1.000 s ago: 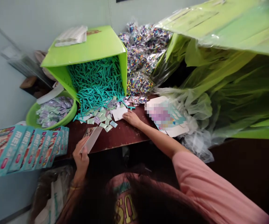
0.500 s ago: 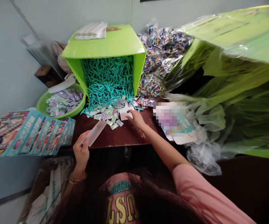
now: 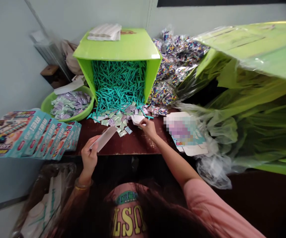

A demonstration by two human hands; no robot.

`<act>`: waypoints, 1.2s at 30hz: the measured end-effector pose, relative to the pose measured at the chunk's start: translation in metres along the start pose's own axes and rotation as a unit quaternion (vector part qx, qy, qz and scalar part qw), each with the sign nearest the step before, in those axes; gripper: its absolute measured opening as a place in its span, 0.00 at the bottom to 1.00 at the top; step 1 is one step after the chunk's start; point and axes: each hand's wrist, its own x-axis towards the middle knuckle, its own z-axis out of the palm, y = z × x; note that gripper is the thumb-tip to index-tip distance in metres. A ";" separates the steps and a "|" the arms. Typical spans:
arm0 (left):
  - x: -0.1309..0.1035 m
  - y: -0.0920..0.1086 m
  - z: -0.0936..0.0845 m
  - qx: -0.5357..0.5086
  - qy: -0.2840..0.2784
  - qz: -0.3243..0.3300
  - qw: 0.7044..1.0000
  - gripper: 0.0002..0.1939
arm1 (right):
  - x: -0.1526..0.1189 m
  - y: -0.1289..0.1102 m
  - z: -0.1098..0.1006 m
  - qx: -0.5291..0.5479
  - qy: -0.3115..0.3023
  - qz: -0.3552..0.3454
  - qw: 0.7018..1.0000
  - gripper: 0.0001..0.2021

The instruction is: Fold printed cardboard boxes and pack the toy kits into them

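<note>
My left hand [image 3: 89,153] is closed round a flat white strip [image 3: 106,138], tilted up over the table's front edge. At the other side my right hand [image 3: 148,128] pinches the edge of a small white card [image 3: 137,119]. Between the hands lies a spread of small green and purple sachets [image 3: 120,120]. Just behind them, teal T-shaped plastic sticks [image 3: 119,82] spill out of a lime-green bin [image 3: 118,49] lying on its side. One loose teal stick [image 3: 149,117] rests close to my right fingers.
At left stand a green basin [image 3: 91,107] of sachets and a row of teal printed boxes [image 3: 16,132]. Bags of coloured beads [image 3: 167,72] are heaped behind. On the right are a flattened carton [image 3: 195,148], crumpled clear plastic [image 3: 214,168] and another lime-green bin [image 3: 262,39].
My right fingers have closed on the white card's edge, where they were reaching over it before. The left hand keeps its hold on the strip. The camera view has shifted slightly.
</note>
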 end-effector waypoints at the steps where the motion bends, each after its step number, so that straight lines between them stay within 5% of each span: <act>1: 0.001 0.000 0.000 -0.001 -0.001 -0.002 1.000 0.18 | 0.003 -0.004 -0.006 0.052 0.019 0.007 0.998 0.14; 4: 0.004 0.001 0.000 -0.009 0.002 -0.008 1.000 0.19 | 0.015 -0.015 -0.023 0.173 0.067 0.029 0.982 0.20; 10: 0.012 -0.001 -0.005 -0.006 0.007 -0.043 0.999 0.21 | 0.025 -0.055 -0.056 0.275 0.042 0.004 0.960 0.20; 14: 0.016 -0.001 -0.004 -0.014 0.011 -0.046 0.999 0.23 | 0.008 -0.124 -0.056 0.219 0.056 -0.195 0.954 0.12; 18: 0.018 -0.001 0.000 -0.002 0.052 -0.028 0.998 0.27 | 0.004 -0.178 -0.009 0.114 -0.104 -0.464 0.872 0.12; 20: 0.018 -0.003 -0.001 0.016 0.086 -0.032 0.996 0.29 | 0.010 -0.170 0.017 0.092 -0.134 -0.476 0.865 0.14; 23: 0.018 -0.008 -0.006 0.024 0.101 -0.041 0.994 0.30 | 0.003 -0.113 0.033 0.030 -0.099 -0.314 0.944 0.17; 25: 0.017 -0.010 -0.008 0.020 0.090 -0.046 0.995 0.29 | -0.024 -0.067 0.031 -0.049 -0.131 -0.233 0.962 0.20; 29: 0.012 -0.007 -0.006 0.007 0.026 -0.049 0.998 0.27 | -0.112 -0.005 0.021 -0.108 -0.198 -0.243 0.943 0.30; 32: 0.007 -0.003 -0.001 0.004 0.006 -0.038 0.999 0.27 | -0.155 0.012 0.013 -0.046 -0.171 -0.231 0.957 0.24; 36: 0.002 0.002 0.003 0.012 -0.010 -0.025 1.000 0.26 | -0.153 -0.002 -0.003 0.141 -0.121 -0.210 0.960 0.14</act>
